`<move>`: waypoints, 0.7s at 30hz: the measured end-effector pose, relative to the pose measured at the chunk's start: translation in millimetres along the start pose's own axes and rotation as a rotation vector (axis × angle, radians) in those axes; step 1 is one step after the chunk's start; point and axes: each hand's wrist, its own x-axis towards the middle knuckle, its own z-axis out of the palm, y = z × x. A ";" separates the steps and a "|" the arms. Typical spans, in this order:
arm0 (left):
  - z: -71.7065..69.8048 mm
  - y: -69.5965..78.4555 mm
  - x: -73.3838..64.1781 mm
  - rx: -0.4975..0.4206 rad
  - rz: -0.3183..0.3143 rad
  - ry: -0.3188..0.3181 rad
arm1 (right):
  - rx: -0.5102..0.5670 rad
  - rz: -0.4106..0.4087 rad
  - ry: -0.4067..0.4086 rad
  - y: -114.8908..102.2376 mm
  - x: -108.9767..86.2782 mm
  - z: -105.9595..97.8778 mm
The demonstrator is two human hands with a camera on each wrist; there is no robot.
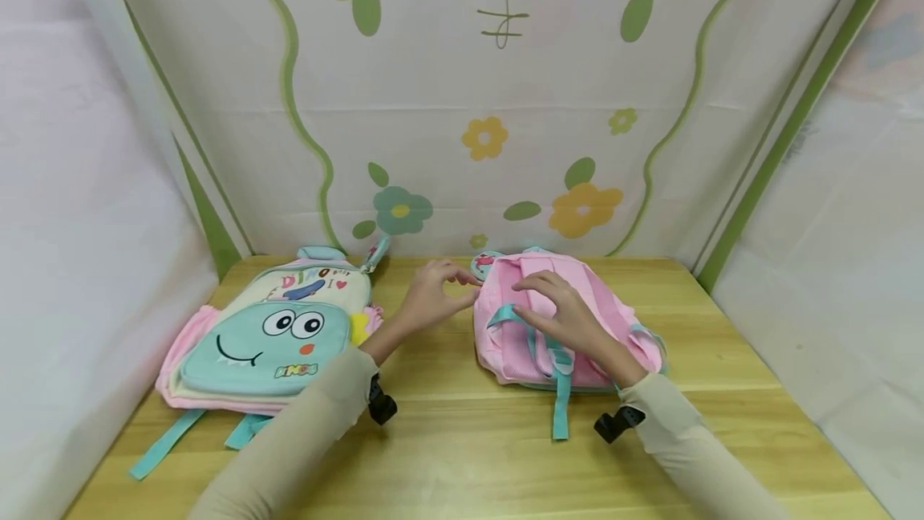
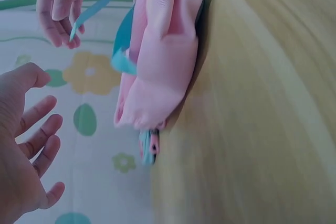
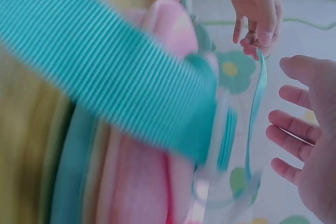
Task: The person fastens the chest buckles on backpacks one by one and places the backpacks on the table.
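Observation:
A pink backpack (image 1: 498, 355) lies with its strap side up on the right of the table. My left hand (image 1: 438, 293) hovers just off its left side, fingers bent and spread around nothing. Over the backpack, my right hand (image 1: 566, 315) has its fingers loosely bent and apart, also with nothing in its grasp. A teal strap (image 1: 508, 314) stands up in a loop beside the right thumb; whether they touch is unclear. Another teal strap (image 3: 105, 61) crosses close in front of the right wrist camera. The left wrist view shows the backpack's pink side (image 2: 163, 72).
On the left lies a second backpack (image 1: 253, 343), teal and cream with a cartoon face, its straps (image 1: 168, 444) trailing on the wooden table (image 1: 462, 456). A flower-printed cloth (image 1: 447, 62) hangs behind the table, and pale cloth walls (image 1: 830, 263) close both sides.

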 end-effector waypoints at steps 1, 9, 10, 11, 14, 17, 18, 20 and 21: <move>-5.5 -2.0 -0.5 0.015 0.002 0.002 | 0.010 0.001 -0.001 -2.1 3.2 2.0; -55.0 -21.7 -11.3 0.024 -0.050 -0.036 | 0.098 0.056 -0.049 -21.5 26.0 18.7; -61.8 -24.7 -12.9 0.020 -0.059 -0.049 | 0.112 0.057 -0.056 -24.0 29.2 21.0; -68.6 -27.8 -14.7 0.017 -0.065 -0.062 | 0.117 0.050 -0.058 -26.4 32.4 23.6; -89.4 -36.2 -21.4 0.008 -0.093 -0.105 | 0.114 0.034 -0.064 -34.7 42.1 31.9; -110.9 -44.2 -30.8 0.012 -0.133 -0.135 | 0.119 0.013 -0.078 -45.0 51.9 39.9; -118.2 -46.6 -34.2 0.012 -0.146 -0.147 | 0.123 0.009 -0.087 -48.2 54.8 42.6; -132.5 -51.5 -41.7 0.022 -0.162 -0.165 | 0.137 -0.008 -0.102 -54.1 60.4 47.8; -139.5 -53.6 -45.4 0.029 -0.167 -0.175 | 0.146 -0.011 -0.109 -56.7 62.9 50.2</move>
